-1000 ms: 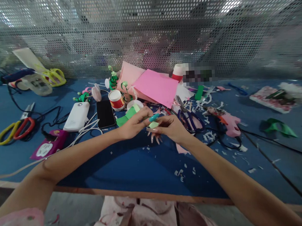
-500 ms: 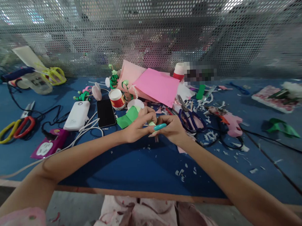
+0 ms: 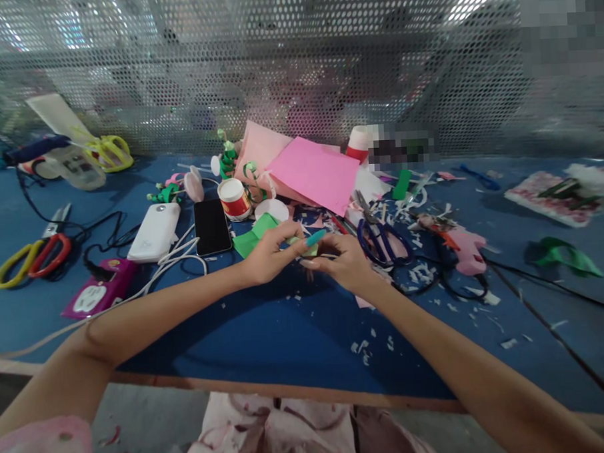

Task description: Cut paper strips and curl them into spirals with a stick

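Observation:
My left hand (image 3: 273,254) and my right hand (image 3: 346,261) meet above the middle of the table. Between their pinched fingers is a small pale green paper piece (image 3: 312,250), partly covered by the fingers. A long turquoise nail-like tip (image 3: 315,237) extends from my left thumb across the paper. A thin pale strip (image 3: 328,255) shows at my right fingertips; whether it belongs to the paper I cannot tell. Just behind my left hand lies a folded bright green paper (image 3: 256,235). Blue-handled scissors (image 3: 382,239) rest to the right of my right hand.
A phone (image 3: 212,227), a white power bank (image 3: 155,231) and a red-and-white tub (image 3: 235,199) stand left of centre. Pink sheets (image 3: 317,172) lie behind. At right are a pink glue gun (image 3: 468,249) and scattered paper scraps. Red-and-yellow scissors (image 3: 33,258) lie far left.
My left thumb with its turquoise tip has shifted up and slightly left, tilting upward. My fingers have opened slightly around the pale green paper, showing more of it.

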Demonstrator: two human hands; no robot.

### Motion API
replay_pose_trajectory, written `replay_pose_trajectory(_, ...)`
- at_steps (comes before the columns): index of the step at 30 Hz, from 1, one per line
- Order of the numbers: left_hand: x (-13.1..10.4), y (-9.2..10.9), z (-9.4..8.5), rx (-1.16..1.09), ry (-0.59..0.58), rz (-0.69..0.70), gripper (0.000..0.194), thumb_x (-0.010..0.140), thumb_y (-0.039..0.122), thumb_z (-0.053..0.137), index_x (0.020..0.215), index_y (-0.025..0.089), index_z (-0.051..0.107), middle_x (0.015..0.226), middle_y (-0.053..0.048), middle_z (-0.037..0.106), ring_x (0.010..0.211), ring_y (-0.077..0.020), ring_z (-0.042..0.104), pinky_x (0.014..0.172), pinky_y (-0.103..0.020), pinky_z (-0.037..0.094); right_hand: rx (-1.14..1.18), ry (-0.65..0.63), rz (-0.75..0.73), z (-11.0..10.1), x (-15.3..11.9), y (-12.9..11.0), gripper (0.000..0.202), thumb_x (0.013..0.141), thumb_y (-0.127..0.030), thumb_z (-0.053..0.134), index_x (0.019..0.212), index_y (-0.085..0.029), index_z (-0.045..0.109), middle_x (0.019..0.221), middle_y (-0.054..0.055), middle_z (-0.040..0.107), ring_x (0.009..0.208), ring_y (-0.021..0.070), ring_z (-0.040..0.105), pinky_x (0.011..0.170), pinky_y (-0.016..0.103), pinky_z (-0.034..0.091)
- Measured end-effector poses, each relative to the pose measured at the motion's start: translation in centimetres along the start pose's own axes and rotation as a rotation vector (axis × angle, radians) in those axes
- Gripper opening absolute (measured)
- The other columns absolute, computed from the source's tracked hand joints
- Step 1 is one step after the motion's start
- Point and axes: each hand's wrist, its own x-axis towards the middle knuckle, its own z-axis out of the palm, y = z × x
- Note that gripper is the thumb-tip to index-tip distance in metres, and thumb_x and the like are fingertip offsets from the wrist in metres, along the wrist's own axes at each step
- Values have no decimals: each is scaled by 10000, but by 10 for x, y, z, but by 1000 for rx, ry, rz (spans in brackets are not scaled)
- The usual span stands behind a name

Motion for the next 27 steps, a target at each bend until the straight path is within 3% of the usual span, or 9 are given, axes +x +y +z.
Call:
replay_pose_trajectory(4,-1,-2,0,6,29,-21,335,838,426,411,653,150,460,646,4,450,632,-101,414,599,-241,354,-80,24,-31,3,-5,-2,392,722,-528,556,554,-174,567,528,22,581,512,140,548,512,261,427)
replay_pose_trajectory(11,0,-5,-2,-26,33,-25,372,859,449,345,721,139,498,651,-12,473,608,-104,411,559,-243,350,163,-2,102,4,-5,-4,363,692,-517,596,553,-182,562,487,9,579,419,131,549,430,258,456)
replay_pose_trajectory(16,1,-5,-3,-39,28,-37,420,829,520,364,673,144,467,601,14,406,568,-90,354,513,-231,308,251,-5,102,4,-5,-5,309,708,-446,615,560,-177,575,491,-2,575,417,113,550,427,238,460)
replay_pose_trajectory(23,3,-7,0,-322,-72,-128,489,719,630,457,654,145,467,590,27,393,548,-78,361,521,-230,320,306,-90,60,4,-5,-2,279,727,-409,608,588,-167,613,517,-3,597,420,96,542,432,226,451)
replay_pose_trajectory(27,3,-5,1,-495,-154,-196,481,679,615,526,665,136,476,618,18,435,579,-86,436,561,-233,364,278,-6,62,5,-3,4,238,655,-401,674,607,-169,648,528,3,620,441,112,555,442,238,461)
